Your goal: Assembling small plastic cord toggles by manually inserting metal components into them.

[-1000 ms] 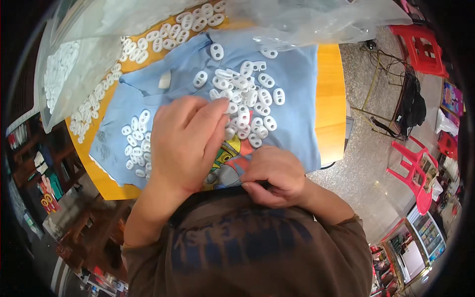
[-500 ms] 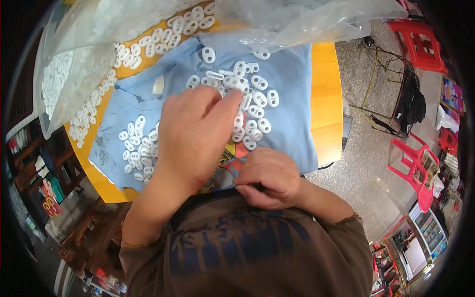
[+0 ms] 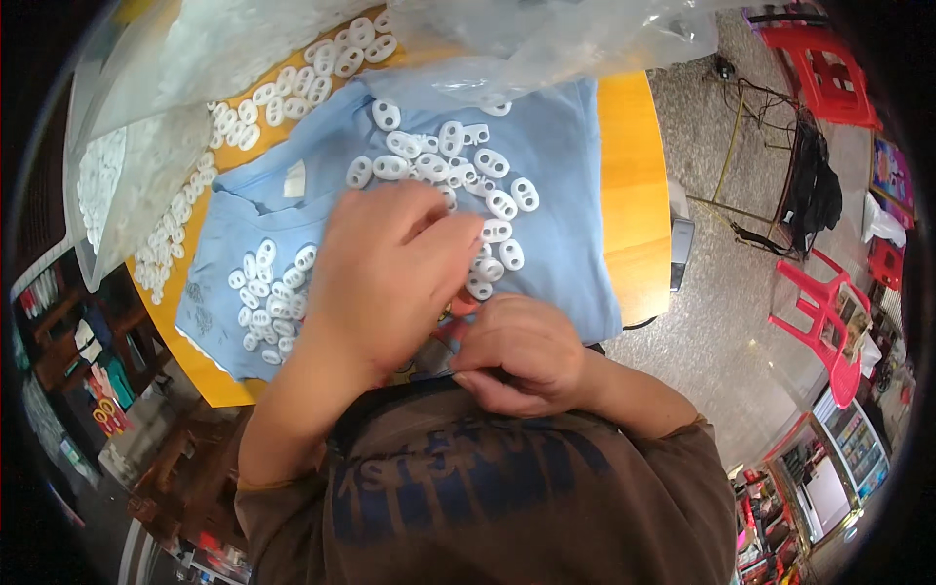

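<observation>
Many white oval plastic pieces with two holes (image 3: 491,162) lie in a loose pile on a light blue T-shirt (image 3: 561,224). My left hand (image 3: 395,278) is over the pile's near left side, its fingers curled and closed. Its fingertips point toward the right hand and are hidden, so what they hold does not show. Close to my body, my right hand (image 3: 522,353) is closed with thumb and fingers pressed together beside the shirt's printed picture. Anything in its pinch is hidden. A second pile of the same white pieces (image 3: 267,302) lies left of my left wrist.
The shirt covers part of a yellow wooden table (image 3: 632,185). More white pieces are strewn along the far left, by a large clear plastic bag (image 3: 585,44). To the right on the floor are a pink plastic chair (image 3: 824,322), a red stool (image 3: 819,73) and cables.
My left hand has come slightly nearer to my body and the right hand. The view has shifted slightly. Some pieces near the left fingertips lie differently; the right hand stays closed.
</observation>
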The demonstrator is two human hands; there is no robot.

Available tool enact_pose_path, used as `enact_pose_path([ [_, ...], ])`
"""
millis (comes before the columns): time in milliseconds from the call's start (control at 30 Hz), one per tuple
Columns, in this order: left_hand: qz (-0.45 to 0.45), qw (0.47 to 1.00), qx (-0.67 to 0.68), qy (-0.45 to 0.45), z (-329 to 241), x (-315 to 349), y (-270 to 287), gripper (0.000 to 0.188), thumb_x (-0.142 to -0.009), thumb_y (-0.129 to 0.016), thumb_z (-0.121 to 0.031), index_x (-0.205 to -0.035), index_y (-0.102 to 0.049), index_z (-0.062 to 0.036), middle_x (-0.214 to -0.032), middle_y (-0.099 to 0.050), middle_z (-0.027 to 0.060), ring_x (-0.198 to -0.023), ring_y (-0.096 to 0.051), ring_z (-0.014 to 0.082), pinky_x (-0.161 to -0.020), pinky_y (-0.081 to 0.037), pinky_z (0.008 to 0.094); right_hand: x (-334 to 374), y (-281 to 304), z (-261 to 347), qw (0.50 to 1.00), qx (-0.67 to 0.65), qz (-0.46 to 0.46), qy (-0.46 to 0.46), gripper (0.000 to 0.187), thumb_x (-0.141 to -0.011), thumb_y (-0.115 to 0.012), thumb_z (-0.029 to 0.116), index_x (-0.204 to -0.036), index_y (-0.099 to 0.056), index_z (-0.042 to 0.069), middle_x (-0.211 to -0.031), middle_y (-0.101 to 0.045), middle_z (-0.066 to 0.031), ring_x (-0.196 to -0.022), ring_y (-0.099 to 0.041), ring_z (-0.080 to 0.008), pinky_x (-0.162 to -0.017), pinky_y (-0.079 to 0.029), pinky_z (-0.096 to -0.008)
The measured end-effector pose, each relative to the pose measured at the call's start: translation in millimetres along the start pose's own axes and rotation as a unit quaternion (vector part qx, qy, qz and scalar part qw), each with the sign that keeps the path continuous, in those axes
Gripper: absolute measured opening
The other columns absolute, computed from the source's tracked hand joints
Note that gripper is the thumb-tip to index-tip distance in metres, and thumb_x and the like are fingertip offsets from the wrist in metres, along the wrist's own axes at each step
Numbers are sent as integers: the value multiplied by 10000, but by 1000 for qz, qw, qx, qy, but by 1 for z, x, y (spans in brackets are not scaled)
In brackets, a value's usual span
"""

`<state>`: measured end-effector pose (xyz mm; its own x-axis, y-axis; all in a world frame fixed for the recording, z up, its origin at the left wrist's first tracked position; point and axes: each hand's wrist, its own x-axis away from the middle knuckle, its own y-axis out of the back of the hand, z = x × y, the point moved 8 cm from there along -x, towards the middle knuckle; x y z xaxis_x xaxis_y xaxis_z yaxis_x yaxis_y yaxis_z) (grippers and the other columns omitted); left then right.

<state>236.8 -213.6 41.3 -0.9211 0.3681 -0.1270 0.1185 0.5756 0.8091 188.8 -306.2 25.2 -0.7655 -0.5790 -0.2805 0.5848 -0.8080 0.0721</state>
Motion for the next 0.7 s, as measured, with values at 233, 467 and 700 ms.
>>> enact_pose_path([
  [233,-19,999,-28,42,13,16,18,150,-666,-665,-60,-809,-622,-73,-722,-529,55,-656,-516,239,-586,-380,338,-2,1,0,999,-13,-24,39,140,-663,-643,-22,-785,-582,10,-683,-566,-84,-585,-546,-234,-530,-416,-322],
  [467,-49,999,-13,8,17,7,17,171,-672,-659,-62,-838,-616,-72,-733,-540,57,-658,-528,246,-584,-389,337,-4,-1,0,999,-4,-13,32,130,-669,-643,-14,-783,-586,11,-692,-566,-79,-598,-551,-233,-538,-419,-324],
  [700,-64,996,-51,27,17,1,19,182,-672,-660,-73,-849,-616,-74,-725,-535,43,-652,-531,236,-583,-387,341,-5,0,1,1000,-5,-6,25,133,-669,-646,-15,-787,-590,9,-695,-567,-82,-604,-551,-235,-539,-421,-325],
])
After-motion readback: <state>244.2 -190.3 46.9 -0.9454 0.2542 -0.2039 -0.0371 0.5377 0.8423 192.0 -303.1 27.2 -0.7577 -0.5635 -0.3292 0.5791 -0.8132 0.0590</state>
